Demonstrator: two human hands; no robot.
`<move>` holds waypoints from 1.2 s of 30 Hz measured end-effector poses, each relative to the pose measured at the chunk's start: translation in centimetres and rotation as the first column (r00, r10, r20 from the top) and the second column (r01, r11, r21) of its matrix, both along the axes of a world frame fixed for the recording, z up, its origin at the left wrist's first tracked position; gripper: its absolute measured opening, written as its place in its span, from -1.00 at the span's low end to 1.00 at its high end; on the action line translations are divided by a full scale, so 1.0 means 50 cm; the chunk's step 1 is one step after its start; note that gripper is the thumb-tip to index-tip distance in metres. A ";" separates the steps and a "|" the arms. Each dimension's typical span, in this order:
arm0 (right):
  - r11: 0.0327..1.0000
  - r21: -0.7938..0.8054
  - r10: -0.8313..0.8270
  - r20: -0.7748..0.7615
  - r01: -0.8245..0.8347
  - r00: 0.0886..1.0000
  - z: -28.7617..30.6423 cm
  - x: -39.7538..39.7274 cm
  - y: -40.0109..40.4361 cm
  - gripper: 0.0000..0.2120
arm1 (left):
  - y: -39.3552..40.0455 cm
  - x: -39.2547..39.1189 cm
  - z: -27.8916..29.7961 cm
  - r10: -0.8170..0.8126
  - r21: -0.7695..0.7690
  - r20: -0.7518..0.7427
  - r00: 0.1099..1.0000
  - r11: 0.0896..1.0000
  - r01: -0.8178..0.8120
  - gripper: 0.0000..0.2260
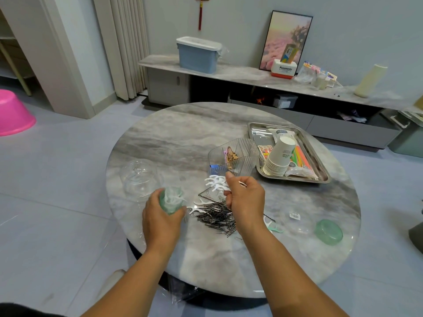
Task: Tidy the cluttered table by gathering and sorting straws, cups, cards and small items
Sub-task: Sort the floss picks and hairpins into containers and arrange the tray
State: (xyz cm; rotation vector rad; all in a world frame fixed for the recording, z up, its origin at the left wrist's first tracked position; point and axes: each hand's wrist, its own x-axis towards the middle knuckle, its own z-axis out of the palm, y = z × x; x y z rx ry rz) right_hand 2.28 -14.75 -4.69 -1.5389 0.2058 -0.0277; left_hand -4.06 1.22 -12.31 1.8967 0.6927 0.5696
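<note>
Marble bench (pixel 174 138): my left hand (pixel 163 213) grips the green jar (pixel 171 200) upright as receptacle; right hand (pixel 245 200) fingers pinch white floss picks (pixel 215 183) beside it, above the hairpin pile (pixel 217 216).

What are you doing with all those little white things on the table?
A person is tidying a round table. The left hand holds a small green jar with floss picks in it, and the right hand holds a bunch of white floss picks. A pile of dark hairpins lies between the hands. Paper cups already sit in the metal tray.
</note>
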 end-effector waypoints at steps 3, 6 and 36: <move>0.980 -0.200 0.049 0.169 -0.015 0.984 0.007 -0.003 -0.001 -0.80 | -0.002 0.017 0.033 -0.255 0.083 0.015 0.967 0.964 0.253 -0.34; 0.931 -0.366 0.115 0.317 0.009 0.942 0.014 -0.003 -0.001 -0.79 | -0.003 0.032 0.071 -0.497 0.093 -0.073 0.865 0.860 0.502 -0.31; 0.281 -0.954 0.523 0.246 0.108 0.816 0.031 -0.023 0.014 -0.63 | -0.078 0.026 0.124 -0.678 -0.159 0.090 0.730 0.714 0.682 -0.54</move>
